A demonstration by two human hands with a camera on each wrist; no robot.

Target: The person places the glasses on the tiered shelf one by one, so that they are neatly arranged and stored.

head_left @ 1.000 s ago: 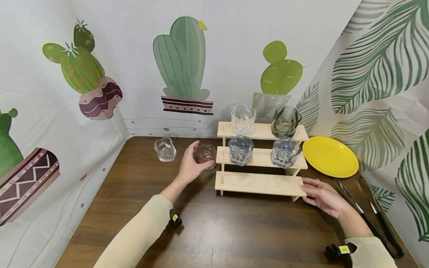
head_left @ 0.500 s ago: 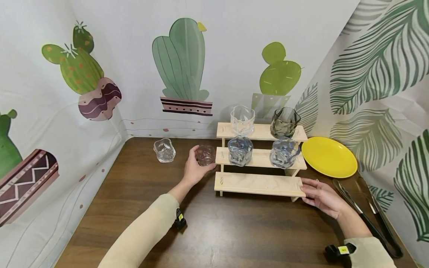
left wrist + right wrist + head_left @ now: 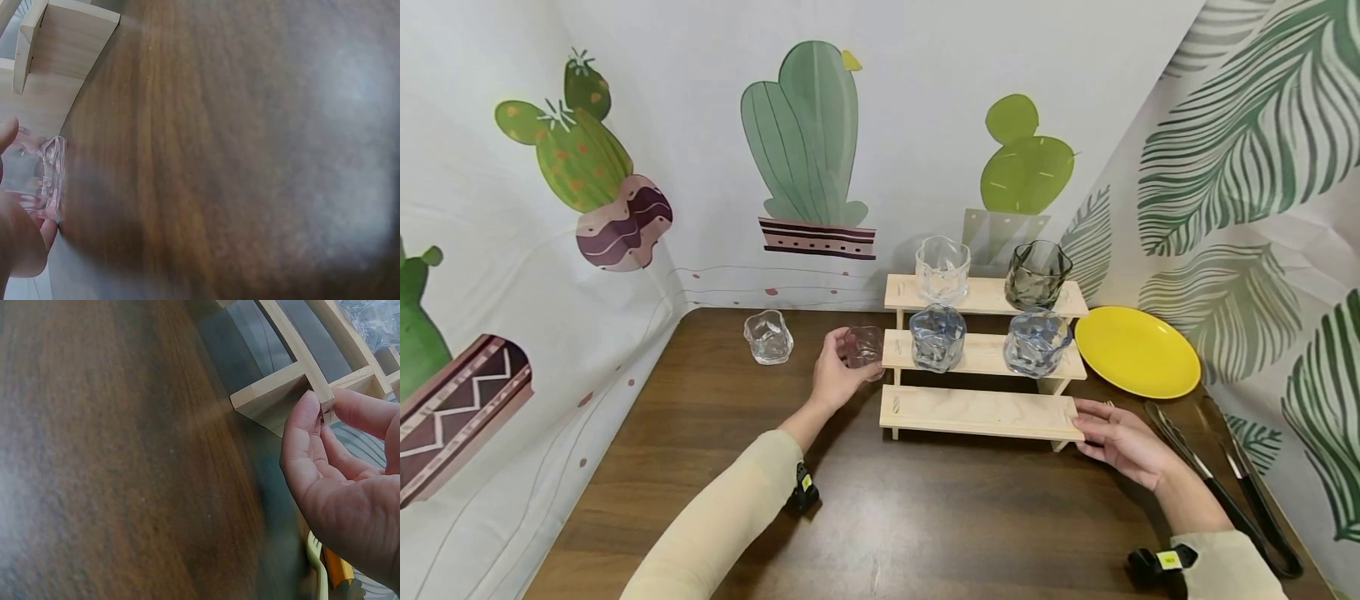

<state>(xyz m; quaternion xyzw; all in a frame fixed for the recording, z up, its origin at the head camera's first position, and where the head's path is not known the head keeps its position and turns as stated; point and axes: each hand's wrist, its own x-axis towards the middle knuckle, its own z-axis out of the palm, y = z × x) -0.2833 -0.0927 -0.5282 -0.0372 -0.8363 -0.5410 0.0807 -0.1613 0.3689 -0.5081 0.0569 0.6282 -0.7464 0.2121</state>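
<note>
In the head view my left hand [image 3: 837, 377] holds a pink-tinted drinking glass [image 3: 868, 343] at the left end of a three-step wooden rack [image 3: 981, 412]. The left wrist view shows thumb and fingers on either side of the pink glass [image 3: 47, 172], its base at the tabletop. At the rack's other end, my right hand [image 3: 1123, 442] pinches the tip of the lowest shelf board. Up close, the right wrist view has that hand's fingertips [image 3: 306, 407] on the board's end. Two blue glasses [image 3: 938, 337] stand on the middle step; a clear glass [image 3: 943, 268] and a grey glass [image 3: 1037, 275] on the top one.
Alone on the table's left stands another clear glass [image 3: 768, 337]. Right of the rack lie a yellow plate [image 3: 1138, 352] and black-handled tongs [image 3: 1243, 492]. A fork [image 3: 316, 562] shows beneath the right hand. Patterned cloth [image 3: 700, 167] hangs behind the table.
My left hand has moved right and closed around the pink glass, which has hardly shifted. The right hand keeps its place at the rack's end.
</note>
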